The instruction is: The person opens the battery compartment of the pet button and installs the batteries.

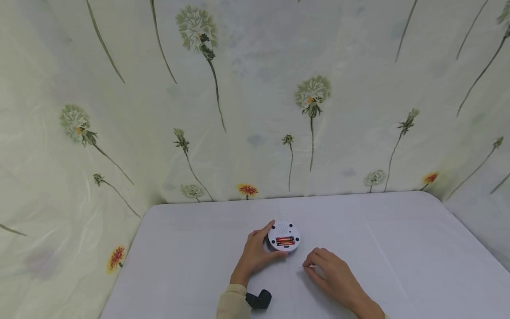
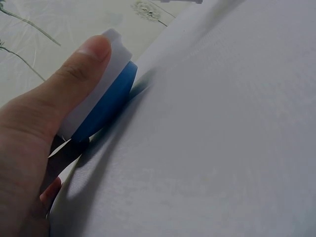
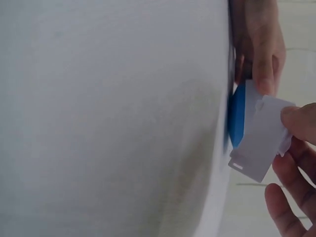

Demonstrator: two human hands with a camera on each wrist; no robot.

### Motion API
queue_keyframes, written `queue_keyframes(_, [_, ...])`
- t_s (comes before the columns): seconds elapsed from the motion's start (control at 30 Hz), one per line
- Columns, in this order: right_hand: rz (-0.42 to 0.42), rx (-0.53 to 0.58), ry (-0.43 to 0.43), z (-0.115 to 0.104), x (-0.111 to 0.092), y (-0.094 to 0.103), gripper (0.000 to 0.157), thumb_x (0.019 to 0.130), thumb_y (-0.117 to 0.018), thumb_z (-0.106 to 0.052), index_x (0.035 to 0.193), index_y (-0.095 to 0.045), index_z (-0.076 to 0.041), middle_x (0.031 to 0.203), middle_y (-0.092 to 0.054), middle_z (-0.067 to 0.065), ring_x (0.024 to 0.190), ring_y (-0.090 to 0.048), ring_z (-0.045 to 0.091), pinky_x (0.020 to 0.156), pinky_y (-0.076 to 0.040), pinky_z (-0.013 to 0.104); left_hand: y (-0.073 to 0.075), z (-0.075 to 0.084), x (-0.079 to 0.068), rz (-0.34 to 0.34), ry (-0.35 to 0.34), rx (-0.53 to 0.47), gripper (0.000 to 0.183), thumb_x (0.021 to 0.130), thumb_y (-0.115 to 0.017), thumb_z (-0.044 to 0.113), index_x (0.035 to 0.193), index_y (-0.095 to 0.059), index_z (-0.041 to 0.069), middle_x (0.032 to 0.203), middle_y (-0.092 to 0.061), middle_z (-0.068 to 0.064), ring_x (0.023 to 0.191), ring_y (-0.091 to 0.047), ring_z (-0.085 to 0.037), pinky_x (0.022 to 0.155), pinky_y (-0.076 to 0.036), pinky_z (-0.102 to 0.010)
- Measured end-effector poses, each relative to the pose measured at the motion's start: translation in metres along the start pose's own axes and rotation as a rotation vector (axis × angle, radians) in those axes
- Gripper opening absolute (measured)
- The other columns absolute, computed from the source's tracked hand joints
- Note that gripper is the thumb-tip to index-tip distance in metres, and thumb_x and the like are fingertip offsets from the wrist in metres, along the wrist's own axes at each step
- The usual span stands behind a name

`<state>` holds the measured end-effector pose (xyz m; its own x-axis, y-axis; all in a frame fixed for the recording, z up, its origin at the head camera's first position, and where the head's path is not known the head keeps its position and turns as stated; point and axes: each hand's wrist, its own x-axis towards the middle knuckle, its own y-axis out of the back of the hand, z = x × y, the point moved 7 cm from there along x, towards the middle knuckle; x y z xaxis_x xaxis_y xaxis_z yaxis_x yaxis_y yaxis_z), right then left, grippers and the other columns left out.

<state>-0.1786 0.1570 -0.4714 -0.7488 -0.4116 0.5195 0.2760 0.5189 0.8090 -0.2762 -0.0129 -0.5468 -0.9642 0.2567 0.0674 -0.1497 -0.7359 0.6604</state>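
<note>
A round white device (image 1: 282, 228) lies on the table with its underside up, showing a speaker grille, small dark feet and an uncovered compartment with red batteries (image 1: 285, 241). My left hand (image 1: 256, 253) grips its left side between thumb and fingers. The blue lower part (image 2: 109, 101) of the device faces the tabletop in the left wrist view. Just to the right of it, my right hand (image 1: 332, 272) pinches a thin white battery cover (image 3: 266, 133) with tabs along its edges. In the head view that cover appears nearly edge-on.
A black angular object (image 1: 262, 300) lies near the left sleeve (image 1: 234, 301), which partly hides it. The white tabletop (image 1: 191, 248) meets a flower-printed curtain (image 1: 255, 110) behind and at both sides.
</note>
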Motion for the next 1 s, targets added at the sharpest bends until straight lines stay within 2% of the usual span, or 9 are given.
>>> queue_keyframes(0.33, [0.01,-0.029,-0.072,0.003,0.019,-0.005,0.022,0.069,-0.073,-0.018,0.08,-0.059,-0.03,0.083,-0.05,-0.023,0.074,-0.046,-0.002,0.063,-0.043,0.016,-0.002,-0.001,0.001,0.006,-0.013,0.006,0.096,0.05,-0.063,0.071,0.133,-0.019,0.05,0.135,-0.042,0.01,0.123,-0.035,-0.024,0.097,-0.036,-0.046])
queue_keyframes(0.57, [0.018,-0.003,-0.046,-0.002,0.029,-0.006,0.019,0.072,-0.072,-0.018,0.083,-0.059,-0.026,0.085,-0.052,-0.018,0.075,-0.045,0.001,0.063,-0.042,0.02,-0.003,0.0,0.001,0.016,-0.051,0.015,0.094,0.053,-0.062,0.071,0.133,-0.019,0.049,0.134,-0.043,0.01,0.122,-0.037,-0.023,0.097,-0.036,-0.045])
queue_keyframes(0.7, [0.043,-0.025,-0.034,-0.003,0.035,-0.006,0.019,0.071,-0.072,-0.018,0.083,-0.059,-0.025,0.085,-0.052,-0.017,0.075,-0.044,0.0,0.063,-0.041,0.021,-0.003,0.0,0.002,0.022,-0.069,0.018,0.093,0.053,-0.061,0.072,0.134,-0.02,0.048,0.135,-0.043,0.01,0.121,-0.038,-0.024,0.097,-0.036,-0.045])
queue_keyframes(0.87, [0.085,-0.039,-0.021,-0.004,0.037,-0.008,0.019,0.07,-0.073,-0.016,0.082,-0.059,-0.022,0.083,-0.053,-0.015,0.075,-0.045,0.0,0.064,-0.042,0.023,-0.003,-0.001,0.002,0.02,-0.061,0.031,0.094,0.053,-0.06,0.073,0.133,-0.019,0.048,0.134,-0.043,0.009,0.122,-0.037,-0.023,0.097,-0.037,-0.044])
queue_keyframes(1.0, [0.108,-0.049,-0.016,-0.005,0.04,-0.01,0.017,0.07,-0.072,-0.015,0.081,-0.06,-0.02,0.082,-0.054,-0.013,0.074,-0.045,0.001,0.073,-0.046,0.029,-0.002,-0.002,0.002,0.023,-0.056,0.031,0.094,0.053,-0.061,0.073,0.133,-0.019,0.048,0.134,-0.044,0.01,0.122,-0.037,-0.022,0.097,-0.037,-0.044])
